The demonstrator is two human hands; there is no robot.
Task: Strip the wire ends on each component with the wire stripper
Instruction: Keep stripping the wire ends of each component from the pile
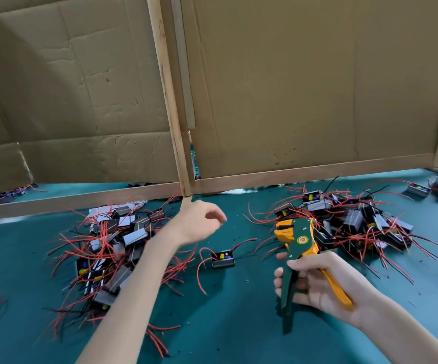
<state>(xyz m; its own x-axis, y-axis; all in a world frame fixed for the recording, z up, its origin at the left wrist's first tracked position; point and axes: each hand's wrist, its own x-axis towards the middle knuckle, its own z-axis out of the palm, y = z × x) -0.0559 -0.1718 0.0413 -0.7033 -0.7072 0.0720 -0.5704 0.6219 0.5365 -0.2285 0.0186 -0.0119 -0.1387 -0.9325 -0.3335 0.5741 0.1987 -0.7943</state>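
Head | R hand [325,285] grips wire stripper [300,240] | L hand [199,223] blurred, loosely curled

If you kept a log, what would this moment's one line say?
left hand: empty, fingers loose | right hand: grips wire stripper | lone component: on table, untouched

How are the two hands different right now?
The right hand grips the green and orange wire stripper; the left hand holds nothing. The right hand's fingers wrap round the tool, while the left hand's fingers hang loosely curled. The left hand reaches farther out, beyond the lone component; the right hand is nearer the person. Both are bare and over the green table.
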